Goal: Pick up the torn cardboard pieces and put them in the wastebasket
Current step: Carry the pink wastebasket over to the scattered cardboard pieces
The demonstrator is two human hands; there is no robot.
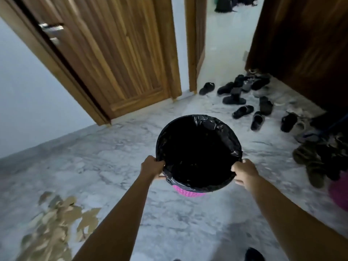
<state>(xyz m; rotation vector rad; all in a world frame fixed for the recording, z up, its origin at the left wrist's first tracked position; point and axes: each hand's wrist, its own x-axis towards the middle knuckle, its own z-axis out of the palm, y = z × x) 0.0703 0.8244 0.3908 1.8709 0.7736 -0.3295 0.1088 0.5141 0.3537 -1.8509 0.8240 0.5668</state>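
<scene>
Many loose shoes and sandals (244,97), mostly dark, lie scattered on the far right of the marble floor (113,157), spreading from a doorway (226,44) along the foot of a dark wooden panel (310,44). More footwear in brown and olive is heaped nearer on the right, and a pink object (339,193) is cut off by the right edge just below that heap. Far left, a light wooden door (105,53) with a metal handle (50,29) stands in its frame beside a pale wall. Dark bundles (231,3) show deep in the room beyond the doorway, too blurred to name. A black shape (254,255) sits at the near bottom edge; cannot tell what it is. The torn cardboard pieces (56,223) lie in a loose brown spread on the floor at near left, well apart from the basket, with the left forearm crossing just to their right. The wastebasket (188,191) is centre frame: pink lattice wall, black bag liner (216,125) folded over the rim, inside dark, contents not readable. Its base is hidden, so contact with the floor cannot be judged. Left hand (153,166) grips the near-left rim, fingers curled over the liner edge. Right hand (243,172) grips the near-right rim likewise, thumb on top and fingers wrapped under. Both arms reach forward, bare to the frame edge.
</scene>
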